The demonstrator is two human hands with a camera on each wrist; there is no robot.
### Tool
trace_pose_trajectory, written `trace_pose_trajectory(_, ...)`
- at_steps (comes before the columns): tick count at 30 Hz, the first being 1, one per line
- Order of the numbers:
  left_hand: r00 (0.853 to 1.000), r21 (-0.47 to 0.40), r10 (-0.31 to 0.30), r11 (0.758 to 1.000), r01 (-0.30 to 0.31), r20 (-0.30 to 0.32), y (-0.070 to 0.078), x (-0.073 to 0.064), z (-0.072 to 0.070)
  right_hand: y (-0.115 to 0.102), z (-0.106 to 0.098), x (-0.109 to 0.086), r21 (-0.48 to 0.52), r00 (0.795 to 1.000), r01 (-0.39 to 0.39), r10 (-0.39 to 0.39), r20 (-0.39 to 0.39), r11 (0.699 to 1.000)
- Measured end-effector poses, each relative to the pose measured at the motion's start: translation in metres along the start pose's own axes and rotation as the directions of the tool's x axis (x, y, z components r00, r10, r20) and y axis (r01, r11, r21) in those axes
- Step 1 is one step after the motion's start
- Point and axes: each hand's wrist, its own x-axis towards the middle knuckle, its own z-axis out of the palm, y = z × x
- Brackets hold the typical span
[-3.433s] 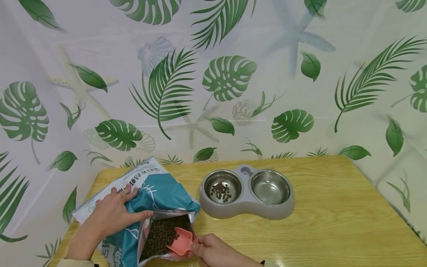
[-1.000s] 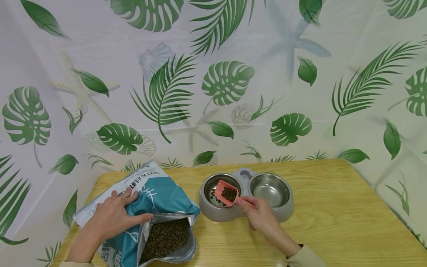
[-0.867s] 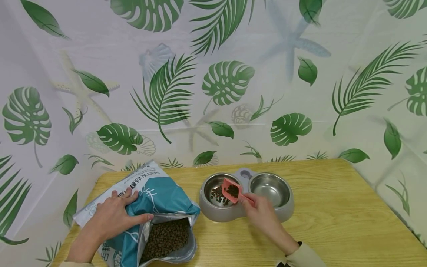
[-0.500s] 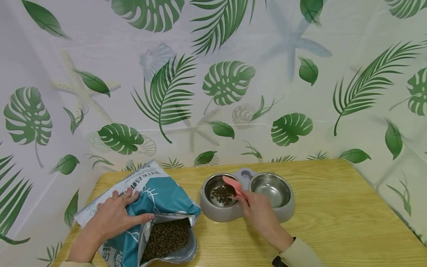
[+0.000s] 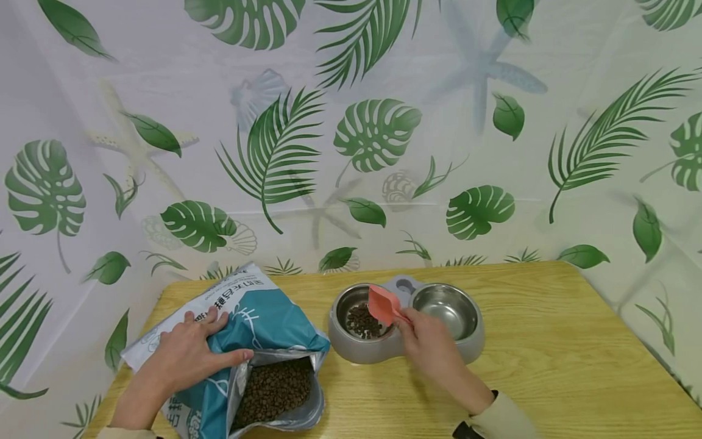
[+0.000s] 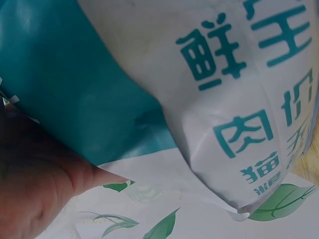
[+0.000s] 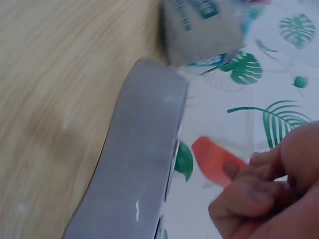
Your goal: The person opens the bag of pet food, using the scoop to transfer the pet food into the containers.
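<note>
My right hand [image 5: 430,344] pinches the handle of a pink scoop [image 5: 382,305] over the left steel bowl [image 5: 345,299]. The scoop is tipped with its underside up, and its inside is hidden. Brown kibble [image 5: 363,322] lies in that bowl below it. In the right wrist view the scoop [image 7: 214,162] shows above the stand's rim, fingers curled at its handle. My left hand [image 5: 189,353] rests with spread fingers on a teal and white pet food bag [image 5: 269,317], its thumb along the mouth. Kibble [image 5: 274,390] fills the bag's opening. The left wrist view shows the bag [image 6: 114,94] close up.
A grey double-bowl stand [image 5: 367,352] sits right of the bag on the wooden table [image 5: 559,347]. Its right steel bowl [image 5: 446,308] holds no food. Behind the table hangs a leaf-patterned cloth [image 5: 417,79].
The right hand has carried the scoop from the bag to the left bowl and turned it over. The scoop's kibble has dropped, and the pile has grown. The left hand stays put.
</note>
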Motion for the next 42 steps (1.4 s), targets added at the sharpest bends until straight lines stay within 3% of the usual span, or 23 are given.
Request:
trace_pose_trajectory(2, 1.000, -0.001, 0.001, 1.000, -0.001, 0.005, 0.000, 0.001, 0.000, -0.003, -0.008, -0.002, 0.134, 0.996, -0.036, 0.024, 0.089, 0.990)
trace_pose_trajectory(4, 1.000, -0.006, 0.000, 1.000, 0.000, 0.014, 0.000, 0.001, 0.000, -0.006, -0.017, -0.006, 0.287, 0.975, -0.094, 0.030, 0.221, 0.953)
trace_pose_trajectory(6, 1.000, -0.010, -0.003, 1.000, 0.004, 0.022, 0.000, 0.001, 0.000, -0.008, -0.024, -0.013, 0.417, 0.932, -0.159, -0.003, 0.362, 0.895)
trace_pose_trajectory(9, 1.000, -0.006, -0.006, 1.000, 0.006, 0.027, 0.000, 0.001, -0.001, -0.011, -0.028, -0.023, 0.538, 0.829, -0.282, -0.080, 0.553, 0.795)
trace_pose_trajectory(11, 1.000, 0.000, -0.005, 1.000, 0.005, 0.024, 0.000, 0.001, -0.001, -0.014, -0.026, -0.030, 0.566, 0.766, -0.342, -0.125, 0.630, 0.750)
trace_pose_trajectory(13, 1.000, 0.004, 0.002, 1.000, -0.002, 0.019, 0.000, 0.002, -0.002, -0.018, -0.021, -0.035, 0.573, 0.722, -0.384, -0.152, 0.675, 0.724)
trace_pose_trajectory(16, 1.000, 0.003, 0.007, 1.000, -0.007, 0.013, 0.000, 0.002, -0.002, -0.025, -0.006, -0.043, 0.565, 0.681, -0.445, -0.148, 0.717, 0.695)
trace_pose_trajectory(19, 1.000, 0.002, 0.011, 1.000, -0.011, 0.003, 0.000, 0.002, -0.002, -0.028, 0.012, -0.047, 0.552, 0.664, -0.489, -0.122, 0.738, 0.675)
trace_pose_trajectory(21, 1.000, 0.003, 0.010, 1.000, -0.010, -0.002, 0.001, 0.001, -0.002, -0.022, 0.029, -0.046, 0.524, 0.624, -0.505, -0.129, 0.771, 0.686)
trace_pose_trajectory(24, 1.000, 0.004, 0.008, 1.000, -0.008, -0.007, 0.001, 0.000, -0.002, -0.009, 0.062, -0.044, 0.526, 0.618, -0.498, -0.143, 0.773, 0.690)
trace_pose_trajectory(26, 1.000, 0.003, 0.008, 1.000, -0.008, -0.008, 0.001, 0.000, -0.002, 0.007, 0.089, -0.042, 0.516, 0.600, -0.505, -0.148, 0.786, 0.692)
trace_pose_trajectory(28, 1.000, 0.001, 0.008, 1.000, -0.008, -0.007, 0.000, 0.000, -0.001, 0.019, 0.114, -0.042, 0.540, 0.628, -0.512, -0.138, 0.766, 0.668)
trace_pose_trajectory(31, 1.000, 0.002, 0.007, 1.000, -0.007, -0.001, 0.000, 0.000, -0.001, 0.034, 0.143, -0.038, 0.547, 0.619, -0.538, -0.139, 0.773, 0.642)
trace_pose_trajectory(33, 1.000, 0.003, 0.006, 1.000, -0.006, 0.003, 0.000, 0.000, -0.001, 0.036, 0.153, -0.036, 0.563, 0.624, -0.551, -0.144, 0.768, 0.616)
trace_pose_trajectory(38, 1.000, 0.001, 0.008, 1.000, -0.008, 0.008, 0.000, 0.000, 0.000, 0.020, 0.148, -0.039, 0.552, 0.593, -0.647, -0.109, 0.798, 0.526)
trace_pose_trajectory(42, 1.000, 0.007, 0.008, 1.000, -0.008, -0.005, 0.001, 0.000, 0.000, -0.026, 0.111, -0.047, 0.558, 0.632, -0.646, -0.046, 0.774, 0.521)
